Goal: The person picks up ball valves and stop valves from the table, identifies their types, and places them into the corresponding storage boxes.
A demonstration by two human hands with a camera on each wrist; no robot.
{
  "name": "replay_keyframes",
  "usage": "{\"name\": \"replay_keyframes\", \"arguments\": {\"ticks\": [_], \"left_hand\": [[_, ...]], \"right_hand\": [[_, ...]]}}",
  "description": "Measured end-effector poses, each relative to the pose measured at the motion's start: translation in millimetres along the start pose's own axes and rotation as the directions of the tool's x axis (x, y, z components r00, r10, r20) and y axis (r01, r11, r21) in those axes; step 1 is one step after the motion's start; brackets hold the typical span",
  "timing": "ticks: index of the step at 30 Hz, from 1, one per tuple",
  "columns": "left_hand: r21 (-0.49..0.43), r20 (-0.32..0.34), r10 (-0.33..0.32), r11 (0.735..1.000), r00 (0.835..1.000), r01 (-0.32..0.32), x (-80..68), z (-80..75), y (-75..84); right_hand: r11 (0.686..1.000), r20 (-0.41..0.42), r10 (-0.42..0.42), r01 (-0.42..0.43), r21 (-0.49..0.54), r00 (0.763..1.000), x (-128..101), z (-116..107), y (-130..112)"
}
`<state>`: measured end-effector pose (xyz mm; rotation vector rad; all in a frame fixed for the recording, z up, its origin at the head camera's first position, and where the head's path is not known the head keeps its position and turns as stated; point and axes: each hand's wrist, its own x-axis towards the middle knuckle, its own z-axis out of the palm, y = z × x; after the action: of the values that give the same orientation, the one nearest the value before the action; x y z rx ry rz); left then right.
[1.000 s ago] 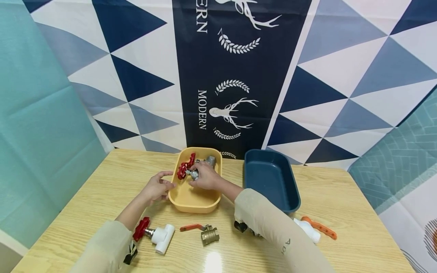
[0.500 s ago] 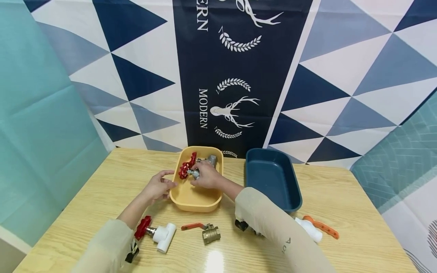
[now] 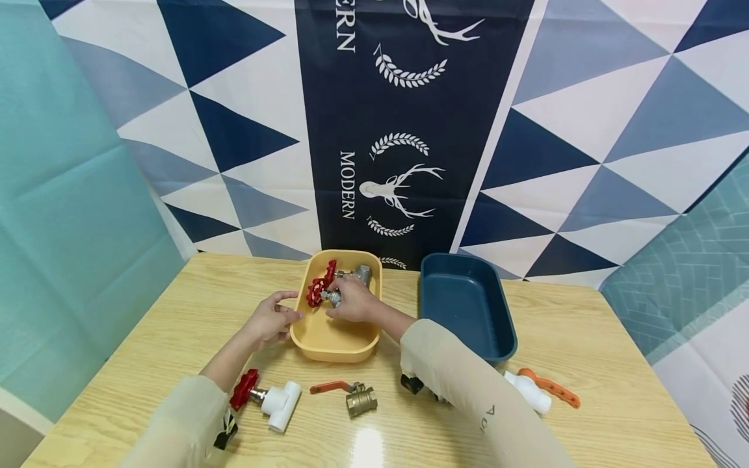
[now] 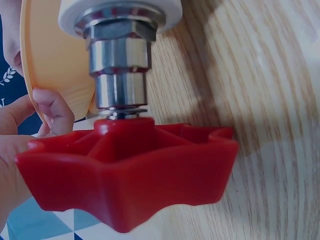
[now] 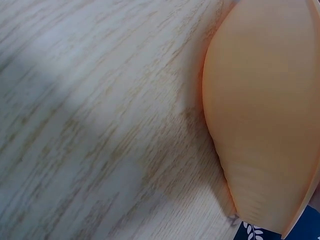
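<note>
A yellow tray (image 3: 328, 351) sits mid-table. Over its far end my right hand (image 3: 338, 294) grips a metal valve (image 3: 358, 274) with a red handwheel (image 3: 318, 288), holding it just above the tray floor. My left hand (image 3: 288, 311) holds the tray's left rim, thumb above and fingers curled against the wall. The left wrist view shows those fingers (image 4: 50, 107) beside the tray's edge (image 4: 55, 75). Only the tray's outer wall (image 5: 265, 115) and bare table show in the right wrist view.
A dark blue tray (image 3: 468, 305) stands right of the yellow one. Near the front edge lie a white valve with a red handle (image 3: 269, 398), a brass ball valve with an orange lever (image 3: 351, 396) and a white valve with an orange lever (image 3: 538, 390). That red handle (image 4: 130, 180) fills the left wrist view.
</note>
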<state>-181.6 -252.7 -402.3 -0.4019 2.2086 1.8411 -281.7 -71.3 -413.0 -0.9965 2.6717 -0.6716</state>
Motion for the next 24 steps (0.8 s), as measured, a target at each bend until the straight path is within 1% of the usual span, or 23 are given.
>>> {"name": "replay_keyframes", "arguments": {"ticks": [4,9,17,24], "left_hand": [[-0.005,-0.007,-0.012,1.000,1.000,0.012,0.0,0.1,-0.7],[-0.014,-0.004,-0.006,1.000,1.000,0.006,1.8,0.2,-3.0],[-0.017,-0.005,-0.008,1.000,1.000,0.008,2.9,-1.1,-2.2],[-0.014,-0.003,0.004,1.000,1.000,-0.004,3.1,-1.1,-2.9]], "right_hand": [[1.000,0.003,-0.002,0.002,-0.017,1.000,1.0,1.3,0.4],[1.000,0.007,-0.004,0.004,-0.027,1.000,2.5,2.7,1.3],[1.000,0.023,0.001,0.000,-0.029,1.000,4.4,2.2,1.8],[0.999,0.029,0.003,-0.002,-0.034,1.000,4.7,2.8,2.6]]}}
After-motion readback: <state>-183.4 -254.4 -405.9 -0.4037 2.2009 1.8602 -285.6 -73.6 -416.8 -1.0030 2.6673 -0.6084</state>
